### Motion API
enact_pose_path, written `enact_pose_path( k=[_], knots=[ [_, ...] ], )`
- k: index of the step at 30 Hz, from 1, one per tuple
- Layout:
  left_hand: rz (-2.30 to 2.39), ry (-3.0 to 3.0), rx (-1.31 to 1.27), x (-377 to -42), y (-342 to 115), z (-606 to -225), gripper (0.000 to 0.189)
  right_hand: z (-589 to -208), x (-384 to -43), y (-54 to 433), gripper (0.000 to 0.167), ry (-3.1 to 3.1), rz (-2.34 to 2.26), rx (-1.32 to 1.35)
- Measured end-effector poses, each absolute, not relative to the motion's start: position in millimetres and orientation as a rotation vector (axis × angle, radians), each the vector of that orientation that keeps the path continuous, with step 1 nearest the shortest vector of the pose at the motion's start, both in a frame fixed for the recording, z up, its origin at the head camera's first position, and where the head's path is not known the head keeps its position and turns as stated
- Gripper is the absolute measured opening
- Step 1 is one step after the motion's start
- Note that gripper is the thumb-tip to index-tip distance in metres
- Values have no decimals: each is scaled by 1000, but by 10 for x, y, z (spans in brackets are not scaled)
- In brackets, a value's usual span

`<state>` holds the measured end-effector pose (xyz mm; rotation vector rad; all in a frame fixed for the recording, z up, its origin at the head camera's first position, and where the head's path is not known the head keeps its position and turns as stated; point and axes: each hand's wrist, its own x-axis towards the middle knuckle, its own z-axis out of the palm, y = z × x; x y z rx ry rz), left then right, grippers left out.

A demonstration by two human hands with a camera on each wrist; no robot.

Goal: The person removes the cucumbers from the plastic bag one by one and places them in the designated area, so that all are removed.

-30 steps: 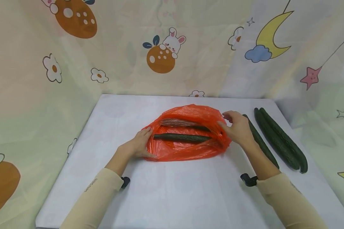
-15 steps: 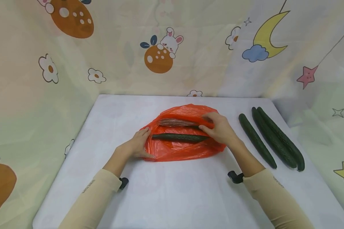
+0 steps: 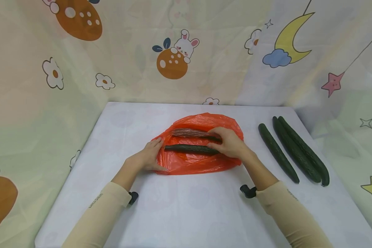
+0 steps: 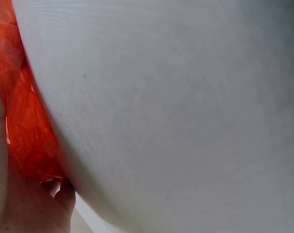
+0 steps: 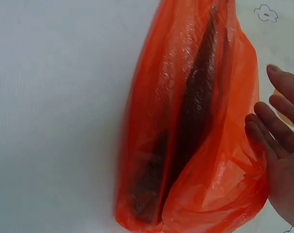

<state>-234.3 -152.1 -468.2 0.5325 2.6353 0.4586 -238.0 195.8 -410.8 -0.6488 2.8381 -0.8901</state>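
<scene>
An orange-red plastic bag [image 3: 201,167] lies on the white table, its opening facing up. One dark green cucumber [image 3: 187,148] shows inside, with another at the back partly under the bag's folded film [image 3: 189,132]. My left hand [image 3: 148,155] holds the bag's left end, fingers at the upper edge and thumb at the lower. My right hand [image 3: 229,143] is over the right part of the opening, fingers and thumb spread; its thumb overlaps the front cucumber's right end. In the right wrist view, its loosely bent fingers [image 5: 278,121] show beside the bag.
A single cucumber [image 3: 278,153] lies at the right of the table [image 3: 179,213]. Beyond it, two more cucumbers [image 3: 300,150] lie side by side near the right edge. A printed cloth [image 3: 127,51] hangs behind the table.
My right hand has moved left from the bag's right rim to over the opening, near the front cucumber's right end. My left hand keeps its place on the bag.
</scene>
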Motion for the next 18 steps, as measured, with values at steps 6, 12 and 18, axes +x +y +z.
enact_pose_path(
  k=[6, 12, 18],
  knots=[
    [465, 2627, 530, -2324, -1523, -4662, 127, -4205, -2398, 1907, 54, 2761, -901, -678],
    [460, 2631, 546, -2341, -1519, -4678, 127, -4267, -2406, 1879, 56, 2742, -869, -680],
    [446, 2633, 548, -2340, -1523, -4679, 126, -4309, -2413, 1880, 57, 2709, -833, -683]
  ],
)
